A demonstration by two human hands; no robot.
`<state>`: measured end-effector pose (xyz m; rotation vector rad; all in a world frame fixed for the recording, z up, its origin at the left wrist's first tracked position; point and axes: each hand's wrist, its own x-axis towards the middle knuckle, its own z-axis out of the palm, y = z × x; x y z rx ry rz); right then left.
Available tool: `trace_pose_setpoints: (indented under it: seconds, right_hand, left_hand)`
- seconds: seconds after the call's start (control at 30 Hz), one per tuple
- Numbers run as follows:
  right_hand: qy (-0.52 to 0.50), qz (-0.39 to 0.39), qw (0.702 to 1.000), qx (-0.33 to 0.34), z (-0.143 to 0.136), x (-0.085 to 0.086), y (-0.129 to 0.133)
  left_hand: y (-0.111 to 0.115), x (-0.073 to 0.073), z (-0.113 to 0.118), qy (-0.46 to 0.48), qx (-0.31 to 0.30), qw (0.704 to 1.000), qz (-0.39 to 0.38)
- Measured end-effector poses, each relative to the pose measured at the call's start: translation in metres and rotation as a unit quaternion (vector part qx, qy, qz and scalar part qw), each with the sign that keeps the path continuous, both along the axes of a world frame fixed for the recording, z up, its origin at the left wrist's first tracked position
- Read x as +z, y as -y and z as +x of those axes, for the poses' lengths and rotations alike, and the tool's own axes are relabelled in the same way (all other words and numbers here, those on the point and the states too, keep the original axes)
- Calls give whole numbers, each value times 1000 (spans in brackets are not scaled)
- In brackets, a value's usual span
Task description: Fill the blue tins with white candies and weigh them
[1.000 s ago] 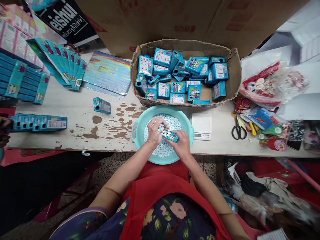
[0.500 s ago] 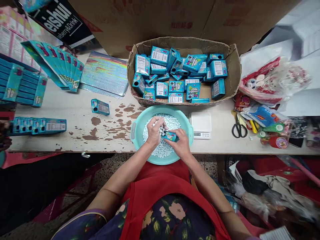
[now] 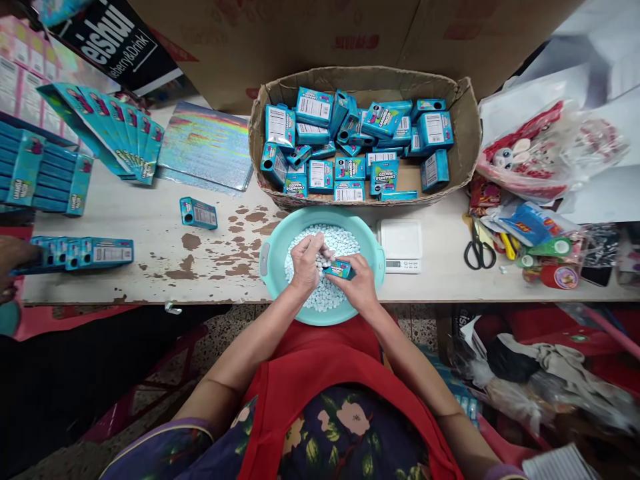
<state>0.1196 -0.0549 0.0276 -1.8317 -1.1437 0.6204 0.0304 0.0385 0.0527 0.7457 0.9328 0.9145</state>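
Observation:
My left hand (image 3: 307, 261) is curled around several small white candies, close to the opening of a small blue candy box (image 3: 338, 270). That box lies tilted in my right hand (image 3: 361, 281), gripped between thumb and fingers, its open end toward my left hand. Both hands are over a turquoise basin (image 3: 273, 233), whose bottom is covered with loose pale candies (image 3: 327, 297). Behind the basin, a cut-down cardboard box (image 3: 465, 133) holds many blue candy boxes (image 3: 320, 175), lying at various angles.
A white digital scale (image 3: 401, 243) stands right of the basin, with black scissors (image 3: 480, 253) farther right. One blue box (image 3: 199, 213) lies alone at left, near shiny sheets (image 3: 207, 147). At the far left, another person's hand (image 3: 15, 257) touches a row of blue boxes (image 3: 107, 251).
My two hands stay close together over the basin, with only slight finger movement. At far left, the other person's hand has come further into view over the row of boxes.

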Motion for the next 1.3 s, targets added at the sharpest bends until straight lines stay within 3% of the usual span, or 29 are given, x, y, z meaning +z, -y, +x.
trace_pose_setpoints:
  seconds: [0.37,0.53,0.63,0.7,0.77,0.83,0.9,0.93,1.0,1.07,1.1,1.17,1.3]
  right_hand:
    - [34,-10,999,1,1,10,3]
    - [4,3,1000,-9,6,5,5]
    - [-18,24,999,-29,16,3,11]
    - [-17,42,997,-60,23,2,16]
    - [-4,69,993,-91,28,0,21]
    - [14,101,987,-122,29,-6,24]
    - [33,129,979,-155,28,-16,24]
    - [41,138,975,-171,28,-21,24]
    - [53,146,970,-187,27,-28,22]
    - [60,140,971,-186,27,-33,20]
    - [62,134,972,-183,27,-33,20]
    - [63,120,975,-178,28,-31,19]
    - [49,110,976,-180,25,-21,19]
  left_hand:
    - [5,-2,7,-34,19,997,74]
    - [8,4,8,-32,-42,996,71]
    - [-6,-7,-1,-76,-25,991,110]
    - [-19,-26,-10,-205,-40,959,190]
    - [-22,-50,-16,-344,-121,887,284]
    - [-12,-73,-17,-391,-205,834,332]
    - [9,-89,-12,-382,-276,803,364]
    - [21,-94,-9,-385,-319,772,393]
    - [42,-96,-7,-401,-410,679,459]
    - [50,-91,-14,-401,-485,588,508]
    - [50,-88,-20,-387,-513,564,519]
    - [42,-83,-38,-346,-551,563,509]
    - [17,-86,-65,-324,-526,661,425]
